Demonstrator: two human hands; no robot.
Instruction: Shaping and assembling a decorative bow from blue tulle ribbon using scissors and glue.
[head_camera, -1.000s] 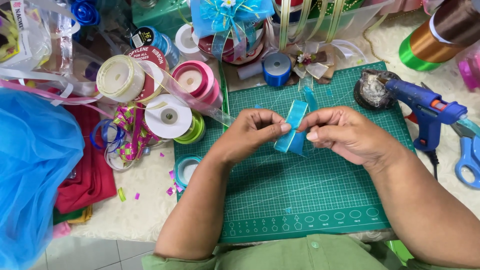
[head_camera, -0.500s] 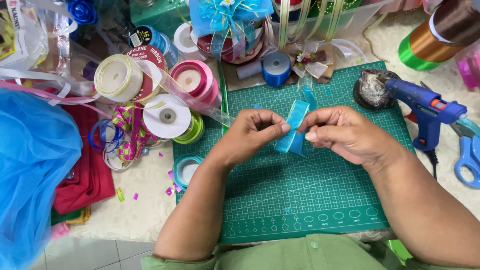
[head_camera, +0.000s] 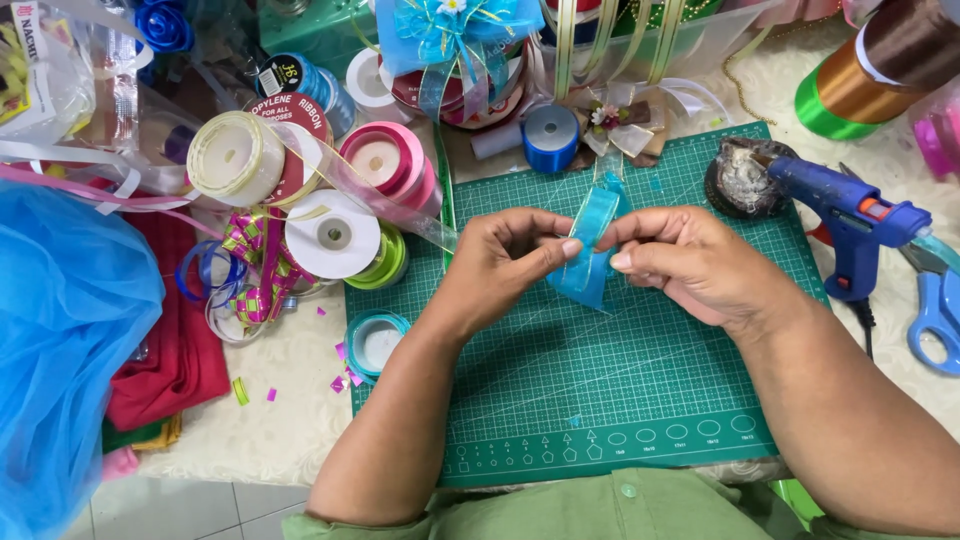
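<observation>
You are pinching a short piece of blue ribbon (head_camera: 592, 250) between both hands, holding it just above the middle of the green cutting mat (head_camera: 600, 400) that is lying on the table (head_camera: 290, 430). Your left hand (head_camera: 505, 260) is gripping the ribbon's left edge with thumb and forefinger, and your right hand (head_camera: 685, 262) is closing on it from the other side — the fingertips of the two hands are nearly meeting, and the ribbon is standing folded between them, one end pointing up and the wider end hanging down toward the mat. To your right a blue glue gun (head_camera: 850, 215) is resting at the mat's edge, with blue-handled scissors (head_camera: 938, 310) just beyond it. To your left, spools are crowding together — a white one (head_camera: 333, 235), a pink one (head_camera: 385, 160) and a cream one (head_camera: 235, 158) — while a small blue spool (head_camera: 551, 138) is sitting at the mat's far edge and blue netting (head_camera: 60, 340) is bunching up at the far left.
</observation>
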